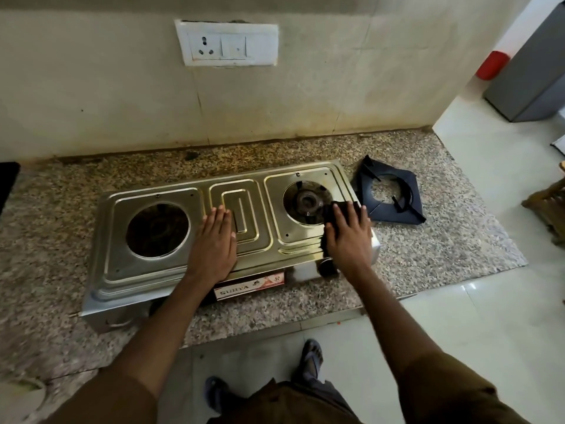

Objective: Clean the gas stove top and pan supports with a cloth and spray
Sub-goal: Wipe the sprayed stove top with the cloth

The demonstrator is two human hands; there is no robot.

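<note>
On the stove top [171,267], the left hand [214,243] lies flat, fingers together; by its right edge the right hand [348,237], fingers straight, presses a dark cloth [331,209].

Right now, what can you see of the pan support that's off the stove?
The pan support is a dark, square, metal-looking frame with a round central opening and short prongs pointing inward. It lies flat on the speckled granite counter, just right of the stove, turned corner-on. Nothing rests on it; neither hand touches it.
</note>
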